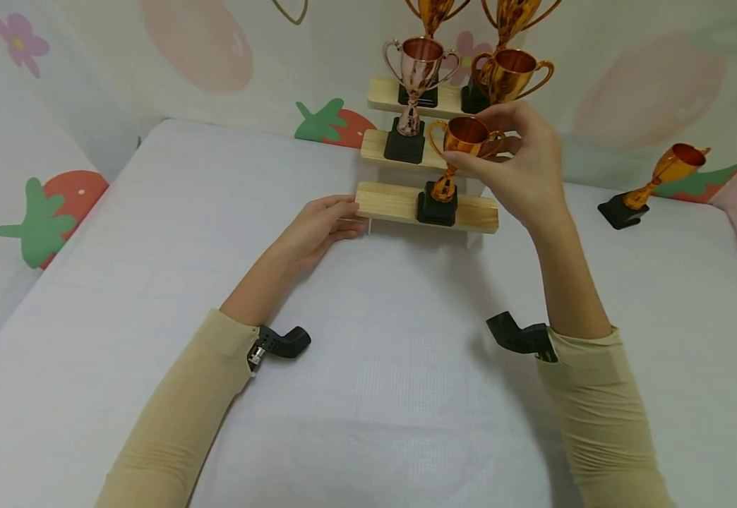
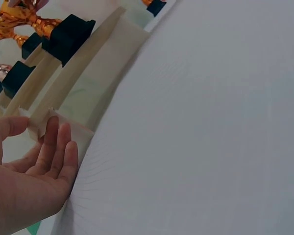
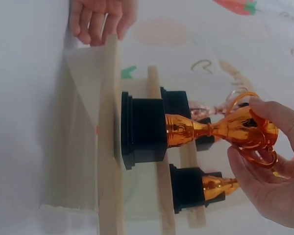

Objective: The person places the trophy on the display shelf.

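A three-tier wooden display stand (image 1: 387, 200) bears several trophies. My right hand (image 1: 527, 166) pinches a small gold trophy (image 1: 466, 134) by its cup, thumb on one side and fingers on the other. In the right wrist view, that trophy's black base (image 3: 144, 129) is at the lowest board, upright on it. My left hand (image 1: 318, 229) holds the left end of the lowest board, its thumb and curled fingers at the corner (image 2: 44, 117). A rose-coloured trophy (image 1: 419, 67) stands on the middle tier, with another gold trophy (image 1: 511, 74) to its right, its base hidden behind my right hand.
Two taller gold trophies (image 1: 435, 14) stand on the top tier, cut off by the frame's edge. Another gold trophy (image 1: 673, 166) is on the white-covered table (image 1: 375, 367) at the right. A patterned curtain (image 1: 305, 56) hangs behind the stand.
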### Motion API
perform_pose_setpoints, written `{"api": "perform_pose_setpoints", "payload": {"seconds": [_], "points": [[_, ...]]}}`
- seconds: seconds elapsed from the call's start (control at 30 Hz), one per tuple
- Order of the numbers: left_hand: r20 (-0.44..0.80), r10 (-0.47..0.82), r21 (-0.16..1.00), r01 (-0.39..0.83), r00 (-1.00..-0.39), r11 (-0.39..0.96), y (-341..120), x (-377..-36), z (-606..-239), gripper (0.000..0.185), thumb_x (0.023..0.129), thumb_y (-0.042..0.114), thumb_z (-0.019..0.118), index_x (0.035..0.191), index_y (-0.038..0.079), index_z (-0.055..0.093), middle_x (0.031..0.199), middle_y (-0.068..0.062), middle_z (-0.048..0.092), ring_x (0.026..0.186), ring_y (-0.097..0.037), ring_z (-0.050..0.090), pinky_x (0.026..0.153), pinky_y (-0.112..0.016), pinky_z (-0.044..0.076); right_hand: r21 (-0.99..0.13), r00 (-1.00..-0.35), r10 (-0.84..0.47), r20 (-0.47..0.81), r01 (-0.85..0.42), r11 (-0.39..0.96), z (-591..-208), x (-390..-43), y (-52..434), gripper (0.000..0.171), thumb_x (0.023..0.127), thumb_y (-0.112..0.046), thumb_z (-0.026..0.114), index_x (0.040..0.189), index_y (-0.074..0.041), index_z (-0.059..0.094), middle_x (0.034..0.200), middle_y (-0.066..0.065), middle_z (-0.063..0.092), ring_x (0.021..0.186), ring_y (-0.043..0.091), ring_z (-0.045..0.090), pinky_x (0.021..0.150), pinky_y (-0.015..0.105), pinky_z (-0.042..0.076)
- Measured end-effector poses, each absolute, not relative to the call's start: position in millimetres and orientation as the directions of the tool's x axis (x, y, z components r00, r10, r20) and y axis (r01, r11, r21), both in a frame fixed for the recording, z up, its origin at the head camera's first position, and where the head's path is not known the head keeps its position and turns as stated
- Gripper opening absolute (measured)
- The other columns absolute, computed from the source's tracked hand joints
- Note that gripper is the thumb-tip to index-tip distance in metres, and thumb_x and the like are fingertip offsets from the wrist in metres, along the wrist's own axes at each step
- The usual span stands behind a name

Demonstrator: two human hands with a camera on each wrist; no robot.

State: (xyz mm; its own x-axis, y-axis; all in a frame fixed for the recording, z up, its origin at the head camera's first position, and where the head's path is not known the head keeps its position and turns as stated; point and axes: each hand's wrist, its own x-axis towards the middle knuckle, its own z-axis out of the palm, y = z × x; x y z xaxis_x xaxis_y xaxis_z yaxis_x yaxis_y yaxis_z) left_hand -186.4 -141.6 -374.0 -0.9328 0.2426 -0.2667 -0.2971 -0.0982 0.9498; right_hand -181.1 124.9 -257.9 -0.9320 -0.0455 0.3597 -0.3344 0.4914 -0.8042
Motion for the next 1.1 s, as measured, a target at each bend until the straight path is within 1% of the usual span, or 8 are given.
{"api": "perform_pose_setpoints", "payload": {"seconds": [0.17, 0.4, 0.47, 0.57, 0.77, 0.87, 1.1], "points": [[-0.263, 0.241, 0.951, -0.294, -0.934, -0.100, -142.2, -186.8, -374.3, 0.047, 0.113, 0.011, 0.045, 0.155, -0.009, 0.042, 0.132, -0.017, 0.058, 0.094, -0.008, 0.066, 0.086, -0.019, 0.056, -0.805, -0.930, -0.046, 0.365, -0.340, 0.486, -257.0, -182.2, 116.6, 0.047, 0.087, -0.014, 0.089, 0.126, -0.002, 0.065, 0.120, 0.008, 0.066, 0.102, 0.012, 0.060, 0.084, 0.017, 0.051], [-0.266, 0.245, 0.950, -0.296, -0.932, -0.098, -142.3, -185.6, -372.8, 0.047, 0.113, 0.012, 0.045, 0.155, -0.009, 0.042, 0.132, -0.018, 0.058, 0.095, -0.008, 0.066, 0.086, -0.020, 0.056, -0.811, -0.934, -0.058, 0.353, -0.336, 0.478, -254.7, -184.5, 103.9, 0.049, 0.087, -0.016, 0.089, 0.126, -0.003, 0.064, 0.122, 0.007, 0.066, 0.103, 0.011, 0.061, 0.081, 0.017, 0.049], [-0.263, 0.249, 0.951, -0.294, -0.932, -0.097, -142.1, -185.1, -372.1, 0.047, 0.113, 0.012, 0.045, 0.155, -0.009, 0.041, 0.133, -0.018, 0.058, 0.095, -0.009, 0.066, 0.086, -0.020, 0.056, -0.811, -0.933, -0.066, 0.353, -0.340, 0.476, -255.1, -185.5, 100.8, 0.049, 0.087, -0.016, 0.089, 0.127, -0.003, 0.064, 0.124, 0.008, 0.066, 0.108, 0.010, 0.058, 0.082, 0.017, 0.048], [-0.262, 0.252, 0.951, -0.294, -0.931, -0.099, -141.9, -185.3, -372.2, 0.047, 0.113, 0.012, 0.045, 0.155, -0.009, 0.042, 0.133, -0.018, 0.058, 0.096, -0.009, 0.066, 0.086, -0.020, 0.056, -0.817, -0.936, -0.073, 0.344, -0.336, 0.469, -256.1, -186.2, 96.2, 0.049, 0.088, -0.016, 0.089, 0.128, -0.004, 0.063, 0.126, 0.009, 0.066, 0.109, 0.010, 0.057, 0.081, 0.018, 0.048], [-0.267, 0.250, 0.949, -0.299, -0.931, -0.099, -142.4, -186.3, -373.4, 0.047, 0.113, 0.013, 0.045, 0.156, -0.008, 0.042, 0.132, -0.018, 0.059, 0.097, -0.009, 0.066, 0.087, -0.020, 0.056, -0.814, -0.930, -0.088, 0.356, -0.355, 0.459, -257.2, -187.5, 88.6, 0.050, 0.088, -0.015, 0.089, 0.128, -0.001, 0.063, 0.126, 0.013, 0.067, 0.098, 0.012, 0.060, 0.080, 0.017, 0.051], [-0.269, 0.251, 0.949, -0.300, -0.930, -0.097, -142.5, -186.1, -373.2, 0.047, 0.113, 0.013, 0.045, 0.156, -0.008, 0.041, 0.134, -0.019, 0.058, 0.097, -0.010, 0.066, 0.087, -0.020, 0.056, -0.812, -0.929, -0.095, 0.357, -0.359, 0.459, -258.1, -188.5, 85.7, 0.051, 0.088, -0.015, 0.089, 0.128, 0.000, 0.062, 0.125, 0.013, 0.067, 0.095, 0.010, 0.059, 0.080, 0.017, 0.051], [-0.269, 0.251, 0.949, -0.300, -0.930, -0.095, -142.2, -186.0, -372.5, 0.048, 0.113, 0.013, 0.045, 0.156, -0.007, 0.041, 0.134, -0.019, 0.058, 0.097, -0.010, 0.066, 0.087, -0.020, 0.056, -0.821, -0.935, -0.101, 0.340, -0.348, 0.452, -262.0, -190.4, 80.0, 0.051, 0.088, -0.016, 0.089, 0.129, -0.001, 0.062, 0.125, 0.013, 0.066, 0.084, 0.010, 0.061, 0.078, 0.017, 0.053]]}}
